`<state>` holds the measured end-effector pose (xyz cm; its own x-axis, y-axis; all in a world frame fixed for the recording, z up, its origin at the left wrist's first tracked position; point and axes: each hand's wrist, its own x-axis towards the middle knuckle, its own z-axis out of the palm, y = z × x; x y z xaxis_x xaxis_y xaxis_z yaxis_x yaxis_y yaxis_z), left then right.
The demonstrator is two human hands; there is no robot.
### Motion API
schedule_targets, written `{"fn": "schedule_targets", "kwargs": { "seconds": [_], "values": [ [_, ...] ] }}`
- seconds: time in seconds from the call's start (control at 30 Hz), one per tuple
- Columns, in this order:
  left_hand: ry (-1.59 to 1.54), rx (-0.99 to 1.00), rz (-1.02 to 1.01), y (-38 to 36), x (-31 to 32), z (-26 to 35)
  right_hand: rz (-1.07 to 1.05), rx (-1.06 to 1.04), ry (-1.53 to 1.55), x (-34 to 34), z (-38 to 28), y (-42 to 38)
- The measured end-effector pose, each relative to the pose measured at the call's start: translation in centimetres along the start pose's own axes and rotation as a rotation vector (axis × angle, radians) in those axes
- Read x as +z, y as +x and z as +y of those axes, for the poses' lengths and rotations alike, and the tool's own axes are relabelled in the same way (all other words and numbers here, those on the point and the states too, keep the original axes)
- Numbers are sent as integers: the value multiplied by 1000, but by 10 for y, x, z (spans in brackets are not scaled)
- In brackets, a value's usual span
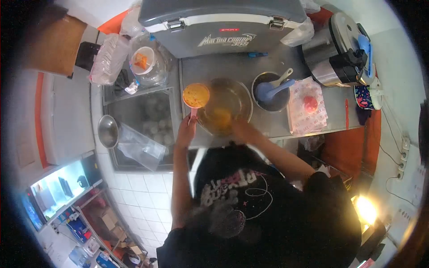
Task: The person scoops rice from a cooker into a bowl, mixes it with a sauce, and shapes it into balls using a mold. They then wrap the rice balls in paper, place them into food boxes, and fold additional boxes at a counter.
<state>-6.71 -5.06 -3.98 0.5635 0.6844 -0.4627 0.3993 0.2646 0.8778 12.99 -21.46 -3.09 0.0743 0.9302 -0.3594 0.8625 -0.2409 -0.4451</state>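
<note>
My left hand [187, 131] is closed round the pink handle of a scoop [193, 113], whose round cup is filled with orange-yellow food. The cup is held over the left rim of a wide metal bowl [243, 96]. Inside the bowl lies some blurred yellow-orange food [221, 117]. My right hand [243, 131] is at the bowl's lower right edge; its fingers are blurred, and what they hold, if anything, cannot be made out. To the right, a smaller pot [263, 105] holds a blue ladle [279, 90] and a pale-handled utensil [285, 77].
A grey cooler box [219, 33] stands behind the bowl. On the right are patterned papers [301, 116] with a pink round item [310, 104], and a large cooker [328, 53]. Leftward are a plastic-wrapped tub [144, 61], a sink-like recess [138, 109], a small metal bowl [107, 131] and plastic bags [140, 146].
</note>
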Motion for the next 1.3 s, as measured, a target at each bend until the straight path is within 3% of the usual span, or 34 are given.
{"fn": "schedule_targets", "kwargs": {
  "seconds": [0.03,0.1,0.13,0.2,0.23,0.27,0.3,0.33,0.4,0.43,0.5,0.53,0.6,0.63,0.7,0.8,0.9,0.97,1.0,1.07,1.2,1.3],
  "values": [
    [24,80,36,-1,2,-3,-11,-1,-2,0,7,12],
    [69,76,39,1,2,-3,-33,292,47,-1,31,49],
    [122,77,40,2,0,-2,-33,286,40,11,19,45],
    [132,124,56,3,-1,-1,426,43,-94,36,-15,25],
    [138,169,71,5,1,0,425,36,-105,30,-11,27],
    [122,166,82,7,0,-1,264,-32,4,23,-2,25],
    [113,92,34,3,-2,6,94,-91,122,17,1,23],
    [111,21,-21,0,-4,9,81,-90,125,5,0,33],
    [73,56,-5,6,-2,1,-215,230,113,-24,4,65],
    [39,91,7,6,-1,-1,-214,233,115,-6,6,56],
    [81,148,38,7,0,-2,7,-24,160,29,19,35],
    [119,194,73,8,0,-2,8,-26,149,12,19,30],
    [93,214,92,9,2,-1,-300,-95,-78,-27,18,16],
    [90,226,97,6,2,-3,-310,-92,-80,-42,10,13],
    [76,190,79,9,0,-12,-71,201,-37,-65,-1,19],
    [21,175,35,6,-4,-12,50,146,-212,15,11,0],
    [-15,234,35,5,-2,-12,-88,292,-23,8,-15,-9],
    [9,278,64,4,-3,-12,-53,257,-41,-30,-20,5],
    [88,207,65,5,-4,-9,-6,221,-54,-42,-21,14],
    [170,134,66,1,-8,-4,-33,157,-173,-16,-26,7],
    [94,257,43,2,-6,-7,-193,58,-328,-2,-17,7],
    [132,296,65,-1,-6,-7,108,42,-441,-47,5,33]
  ]
}}
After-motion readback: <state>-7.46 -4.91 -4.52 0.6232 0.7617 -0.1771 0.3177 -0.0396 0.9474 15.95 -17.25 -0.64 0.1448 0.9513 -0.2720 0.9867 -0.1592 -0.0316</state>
